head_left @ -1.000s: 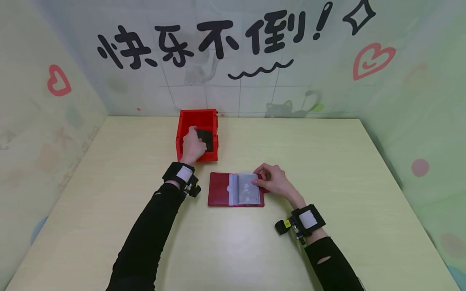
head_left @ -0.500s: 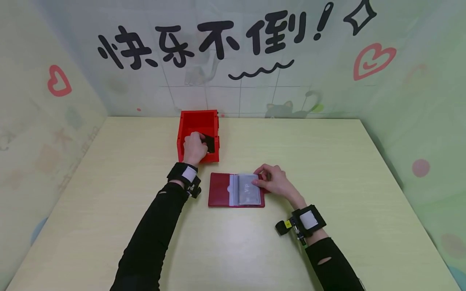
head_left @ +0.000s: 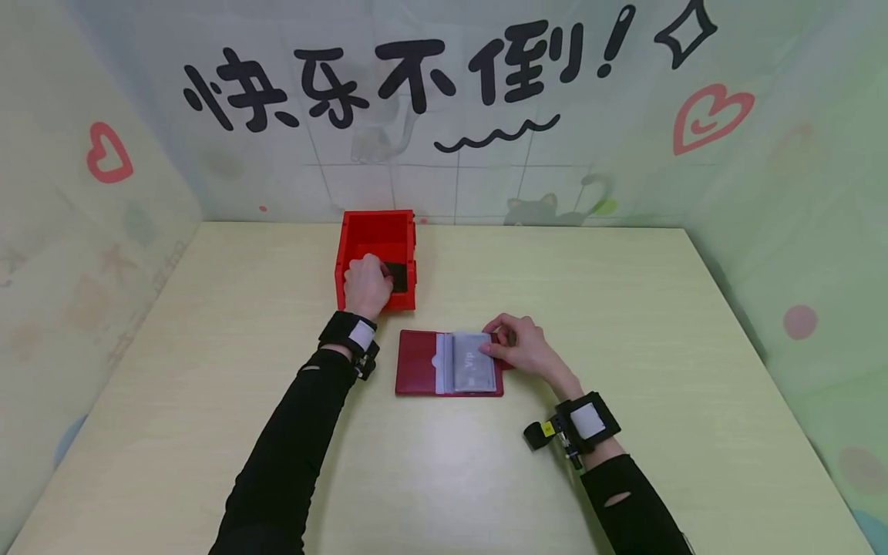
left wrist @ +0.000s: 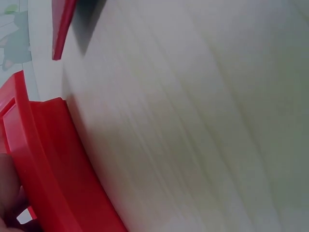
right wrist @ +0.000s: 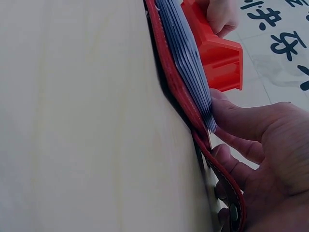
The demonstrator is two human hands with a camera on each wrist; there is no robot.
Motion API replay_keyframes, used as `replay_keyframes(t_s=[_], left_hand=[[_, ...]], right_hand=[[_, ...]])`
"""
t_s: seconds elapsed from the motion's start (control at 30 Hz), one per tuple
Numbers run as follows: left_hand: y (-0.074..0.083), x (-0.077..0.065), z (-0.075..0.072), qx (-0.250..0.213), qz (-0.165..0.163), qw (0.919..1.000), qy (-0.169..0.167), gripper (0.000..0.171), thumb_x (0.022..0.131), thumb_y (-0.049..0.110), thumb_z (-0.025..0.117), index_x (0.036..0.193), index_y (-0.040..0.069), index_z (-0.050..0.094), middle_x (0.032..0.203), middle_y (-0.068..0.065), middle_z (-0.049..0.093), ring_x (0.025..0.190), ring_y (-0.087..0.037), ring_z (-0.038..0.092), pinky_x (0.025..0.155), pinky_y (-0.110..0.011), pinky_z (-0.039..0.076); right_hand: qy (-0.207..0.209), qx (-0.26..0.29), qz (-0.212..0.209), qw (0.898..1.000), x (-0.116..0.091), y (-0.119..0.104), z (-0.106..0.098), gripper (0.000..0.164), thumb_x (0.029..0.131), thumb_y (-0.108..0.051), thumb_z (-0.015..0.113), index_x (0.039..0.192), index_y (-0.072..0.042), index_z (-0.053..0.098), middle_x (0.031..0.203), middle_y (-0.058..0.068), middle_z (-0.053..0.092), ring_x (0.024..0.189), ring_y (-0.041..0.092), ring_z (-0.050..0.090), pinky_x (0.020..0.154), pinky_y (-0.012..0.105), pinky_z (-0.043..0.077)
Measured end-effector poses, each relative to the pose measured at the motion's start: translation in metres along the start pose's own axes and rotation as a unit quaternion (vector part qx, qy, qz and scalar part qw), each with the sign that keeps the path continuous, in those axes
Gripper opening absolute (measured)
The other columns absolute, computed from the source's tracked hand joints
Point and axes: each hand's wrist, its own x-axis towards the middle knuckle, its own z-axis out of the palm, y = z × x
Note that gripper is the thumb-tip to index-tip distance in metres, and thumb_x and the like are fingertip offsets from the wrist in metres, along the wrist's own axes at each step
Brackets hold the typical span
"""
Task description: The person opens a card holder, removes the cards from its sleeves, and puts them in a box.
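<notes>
A red card holder (head_left: 417,364) lies spread on the table, its clear plastic sleeves (head_left: 475,371) marked "VIP" on top. My right hand (head_left: 525,344) pinches its right upper edge; in the right wrist view the thumb (right wrist: 241,116) presses the sleeve stack (right wrist: 182,53) from above, with the other fingers lower down by the strap (right wrist: 227,183). Inside a red bin (head_left: 378,223), my left hand (head_left: 369,285) is bent down beside a flat dark card-like piece (head_left: 398,277). Its fingertips are hidden, and the left wrist view catches only part of the fingers (left wrist: 7,181) behind the bin wall.
The bin stands at the back of the pale wooden table (head_left: 590,293), near the printed backdrop (head_left: 444,185). Its front wall (left wrist: 48,159) rises close to my left wrist. The card holder sits just in front and to the right of the bin.
My left hand has drawn slightly nearer inside the bin, its pointing finger now bent down. The dark piece shows less than before. The right hand and card holder have stayed put.
</notes>
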Motion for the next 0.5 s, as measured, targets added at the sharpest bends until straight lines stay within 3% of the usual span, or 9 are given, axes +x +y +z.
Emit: replay_keyframes(t_s=[0.17,0.3,0.4,0.5], left_hand=[[-0.001,0.0,0.0,0.021,0.0,0.9997,-0.013,0.017,0.095,0.012,0.064,0.098,-0.003,0.072,0.098,-0.022,0.073,0.082,-0.036,0.068,0.08,-0.049,0.061],[-0.003,-0.001,0.001,0.021,0.014,0.9997,-0.005,0.021,0.095,0.012,0.062,0.083,-0.002,0.069,0.085,-0.02,0.068,0.074,-0.031,0.062,0.072,-0.043,0.059],[-0.003,-0.005,0.0,-0.009,0.041,0.999,0.013,0.024,0.095,0.013,0.062,0.078,-0.003,0.067,0.086,-0.02,0.064,0.075,-0.03,0.059,0.07,-0.04,0.056],[0.0,-0.014,-0.003,-0.053,0.077,0.9951,0.032,0.02,0.094,0.014,0.065,0.086,-0.003,0.071,0.095,-0.018,0.065,0.083,-0.03,0.059,0.076,-0.041,0.056]], right_hand=[[0.001,0.001,-0.001,1.0,0.0,0.0,0.0,0.026,0.09,-0.017,0.076,0.111,-0.004,0.067,0.071,0.0,0.046,0.07,0.015,0.049,0.062,0.024,0.034],[0.0,0.002,-0.003,1.0,0.0,0.0,0.0,0.027,0.09,-0.017,0.076,0.111,-0.004,0.067,0.071,0.0,0.046,0.071,0.015,0.049,0.062,0.024,0.034],[0.0,0.002,-0.004,1.0,0.0,0.0,0.0,0.027,0.09,-0.017,0.076,0.111,-0.004,0.067,0.072,0.0,0.046,0.07,0.015,0.048,0.062,0.023,0.034],[0.001,-0.002,-0.005,1.0,0.0,0.0,-0.001,0.027,0.09,-0.018,0.076,0.111,-0.004,0.067,0.072,0.0,0.047,0.069,0.015,0.048,0.062,0.023,0.035]])
